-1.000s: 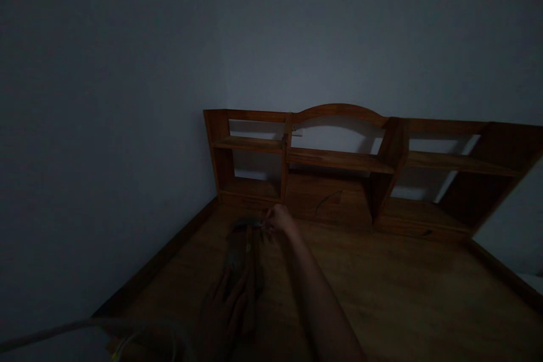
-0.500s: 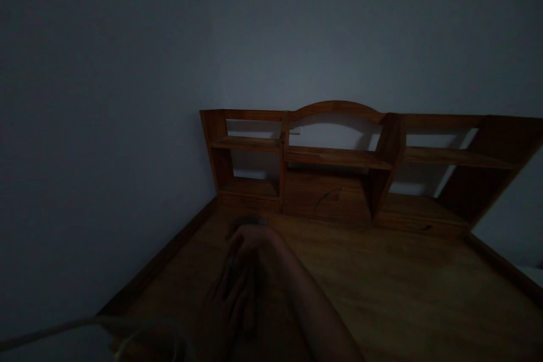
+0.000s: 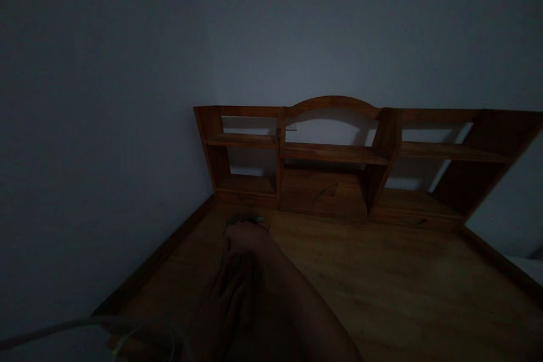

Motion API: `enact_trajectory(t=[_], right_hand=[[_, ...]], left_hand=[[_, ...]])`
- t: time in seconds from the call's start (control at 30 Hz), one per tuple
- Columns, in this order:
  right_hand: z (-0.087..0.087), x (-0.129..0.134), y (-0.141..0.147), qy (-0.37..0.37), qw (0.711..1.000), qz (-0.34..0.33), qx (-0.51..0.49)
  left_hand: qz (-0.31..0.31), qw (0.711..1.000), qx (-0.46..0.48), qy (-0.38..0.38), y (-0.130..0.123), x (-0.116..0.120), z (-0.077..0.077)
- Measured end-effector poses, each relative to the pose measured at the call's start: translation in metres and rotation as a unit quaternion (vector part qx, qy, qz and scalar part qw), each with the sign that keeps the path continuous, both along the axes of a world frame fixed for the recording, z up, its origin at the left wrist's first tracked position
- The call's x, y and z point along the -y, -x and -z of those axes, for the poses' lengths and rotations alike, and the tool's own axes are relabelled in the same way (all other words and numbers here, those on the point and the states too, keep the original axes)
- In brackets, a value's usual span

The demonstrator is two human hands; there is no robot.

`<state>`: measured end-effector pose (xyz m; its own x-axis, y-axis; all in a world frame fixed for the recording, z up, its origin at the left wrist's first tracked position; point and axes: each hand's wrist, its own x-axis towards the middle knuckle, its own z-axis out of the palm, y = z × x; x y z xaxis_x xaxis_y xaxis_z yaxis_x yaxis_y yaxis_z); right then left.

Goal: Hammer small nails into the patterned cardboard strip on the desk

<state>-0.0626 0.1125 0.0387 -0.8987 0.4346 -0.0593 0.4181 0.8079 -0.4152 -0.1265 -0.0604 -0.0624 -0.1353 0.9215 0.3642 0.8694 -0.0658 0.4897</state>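
Note:
In the dim head view, my right hand (image 3: 245, 237) is closed low over the wooden surface, beside a dark object (image 3: 254, 219) whose shape I cannot make out. What this hand grips is hidden. Just below it, my left hand (image 3: 220, 300) has its fingers spread and pointing up toward the right hand. A dark brown, elongated thing (image 3: 246, 300) lies alongside the left fingers; whether that hand holds it is too dark to tell.
A wooden shelf unit (image 3: 324, 181) stands at the back of the wooden surface (image 3: 382, 283), against the wall (image 3: 339, 28). A raised wooden edge (image 3: 169, 246) runs along the left. A pale cable (image 3: 63, 325) crosses the lower left.
My right hand has shifted slightly down and left, nearer to my left hand's fingers. The whole view has moved a little, so the shelf unit sits slightly higher and further left.

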Motion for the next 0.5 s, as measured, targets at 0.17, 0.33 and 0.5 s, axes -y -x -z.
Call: enact_trajectory(t=[0.17, 0.33, 0.5], right_hand=[[-0.009, 0.018, -0.002, -0.075, 0.997, 0.004, 0.023], [-0.028, 0.028, -0.002, -0.124, 0.992, -0.012, 0.011], [-0.079, 0.033, -0.036, -0.124, 0.988, 0.007, -0.087]], left_hand=[[-0.001, 0.999, -0.036, -0.001, 0.004, -0.002, 0.010], [-0.038, 0.997, -0.064, -0.013, 0.008, -0.005, 0.022], [-0.038, 0.996, -0.086, 0.007, 0.009, -0.004, 0.020]])
